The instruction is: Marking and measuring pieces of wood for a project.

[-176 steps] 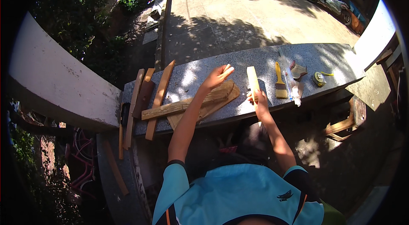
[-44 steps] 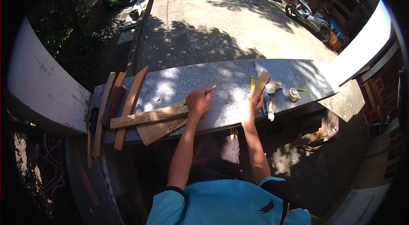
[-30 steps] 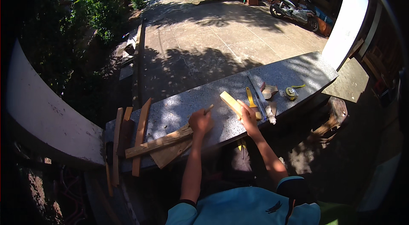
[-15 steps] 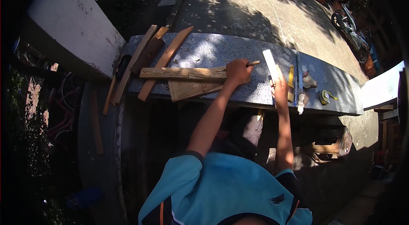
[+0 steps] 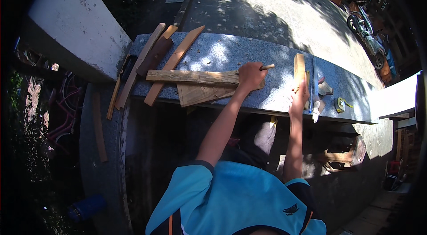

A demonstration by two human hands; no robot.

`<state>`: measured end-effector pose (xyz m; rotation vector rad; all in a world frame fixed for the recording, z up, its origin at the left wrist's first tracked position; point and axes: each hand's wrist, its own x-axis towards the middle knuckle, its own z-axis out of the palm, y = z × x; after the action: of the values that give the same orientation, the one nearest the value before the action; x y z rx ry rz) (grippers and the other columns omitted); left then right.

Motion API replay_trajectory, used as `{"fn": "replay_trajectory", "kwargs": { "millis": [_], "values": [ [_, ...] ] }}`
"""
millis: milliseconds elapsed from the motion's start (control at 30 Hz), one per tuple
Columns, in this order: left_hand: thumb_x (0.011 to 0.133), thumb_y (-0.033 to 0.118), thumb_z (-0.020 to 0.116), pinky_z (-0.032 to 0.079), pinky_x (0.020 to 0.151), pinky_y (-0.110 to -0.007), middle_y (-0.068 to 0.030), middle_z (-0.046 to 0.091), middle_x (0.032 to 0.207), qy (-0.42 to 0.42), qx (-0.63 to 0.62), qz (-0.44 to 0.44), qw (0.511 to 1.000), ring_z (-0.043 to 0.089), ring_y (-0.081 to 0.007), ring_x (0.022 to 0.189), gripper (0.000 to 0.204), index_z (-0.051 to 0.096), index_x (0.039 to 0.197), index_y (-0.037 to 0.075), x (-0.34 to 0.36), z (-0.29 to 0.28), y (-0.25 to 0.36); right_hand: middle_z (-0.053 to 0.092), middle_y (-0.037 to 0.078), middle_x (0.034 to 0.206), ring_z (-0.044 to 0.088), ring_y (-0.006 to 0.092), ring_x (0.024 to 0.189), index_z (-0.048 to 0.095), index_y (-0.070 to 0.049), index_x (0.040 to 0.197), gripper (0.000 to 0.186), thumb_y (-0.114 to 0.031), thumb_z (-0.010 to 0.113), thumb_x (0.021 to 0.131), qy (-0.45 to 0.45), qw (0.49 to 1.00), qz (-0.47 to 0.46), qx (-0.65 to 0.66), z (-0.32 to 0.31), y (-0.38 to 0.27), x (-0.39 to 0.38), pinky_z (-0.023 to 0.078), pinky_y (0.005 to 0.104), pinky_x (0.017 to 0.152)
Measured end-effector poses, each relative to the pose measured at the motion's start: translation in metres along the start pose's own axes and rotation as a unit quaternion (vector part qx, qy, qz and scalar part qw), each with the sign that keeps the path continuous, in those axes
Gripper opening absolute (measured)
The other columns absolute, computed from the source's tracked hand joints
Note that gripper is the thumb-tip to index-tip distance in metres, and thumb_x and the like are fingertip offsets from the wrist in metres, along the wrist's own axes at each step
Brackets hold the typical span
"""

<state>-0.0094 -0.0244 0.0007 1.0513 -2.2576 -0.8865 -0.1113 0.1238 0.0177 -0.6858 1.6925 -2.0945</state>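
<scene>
Two hands at granite counter (image 5: pixel 222 55), outdoors.
Left hand (image 5: pixel 250 76) fisted around pencil (image 5: pixel 267 67) on plank (image 5: pixel 191 76); right hand (image 5: pixel 299 97) grips short wood block (image 5: pixel 299 67).

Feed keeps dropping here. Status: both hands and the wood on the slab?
Left hand shut on pencil, resting on long plank. Right hand holds short wood strip flat on granite slab. Steel ruler and tape measure just right.

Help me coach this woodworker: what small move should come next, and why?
Probably bring the short yellowish wood strip in the right hand over to the plank. The left hand already rests on that plank's end, holding a pencil-like stick, while the strip lies apart on the stone slab.
</scene>
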Motion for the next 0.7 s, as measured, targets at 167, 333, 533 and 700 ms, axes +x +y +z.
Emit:
{"fn": "replay_trajectory", "kwargs": {
  "millis": [167,333,533,700],
  "values": [
    [0.067,0.028,0.062,0.046,0.056,-0.041,-0.0119,0.060,0.063,0.042,-0.007,0.018,0.999,0.060,-0.0300,0.061,0.020,0.062,0.067,0.008,-0.002,0.002,-0.005,0.049,0.000,0.076,0.041,0.0037,0.059,0.041,-0.007,0.129,0.042,-0.027,0.037,0.092,0.045,0.997,0.034,0.061,-0.021,0.040,0.016,0.033,0.0180,0.045],
    [0.067,0.028,0.063,0.046,0.055,-0.041,-0.0124,0.060,0.063,0.051,0.003,0.016,0.999,0.059,-0.0303,0.059,0.020,0.062,0.066,0.008,0.000,0.003,-0.004,0.045,-0.001,0.066,0.038,0.0032,0.050,0.050,-0.003,0.112,0.037,-0.031,0.038,0.092,-0.145,0.979,0.073,-0.125,-0.002,0.017,-0.005,0.029,0.0171,0.040],
    [0.065,0.026,0.065,0.046,0.055,-0.041,-0.0121,0.059,0.061,0.061,0.009,0.012,0.998,0.060,-0.0298,0.060,0.018,0.063,0.066,0.008,0.000,0.003,0.001,0.046,-0.001,0.064,0.038,0.0028,0.049,0.048,-0.001,0.120,0.041,-0.030,0.040,0.092,-0.105,0.984,0.034,-0.138,0.001,0.021,0.000,0.030,0.0178,0.042],
    [0.065,0.026,0.065,0.047,0.055,-0.041,-0.0115,0.059,0.061,0.066,0.006,0.020,0.998,0.060,-0.0289,0.059,0.019,0.063,0.065,0.007,-0.001,0.000,-0.003,0.044,-0.002,0.065,0.033,0.0021,0.047,0.041,-0.002,0.126,0.042,-0.027,0.037,0.093,-0.001,0.999,0.052,0.005,0.022,0.013,0.001,0.026,0.0163,0.040]
  ]
}}
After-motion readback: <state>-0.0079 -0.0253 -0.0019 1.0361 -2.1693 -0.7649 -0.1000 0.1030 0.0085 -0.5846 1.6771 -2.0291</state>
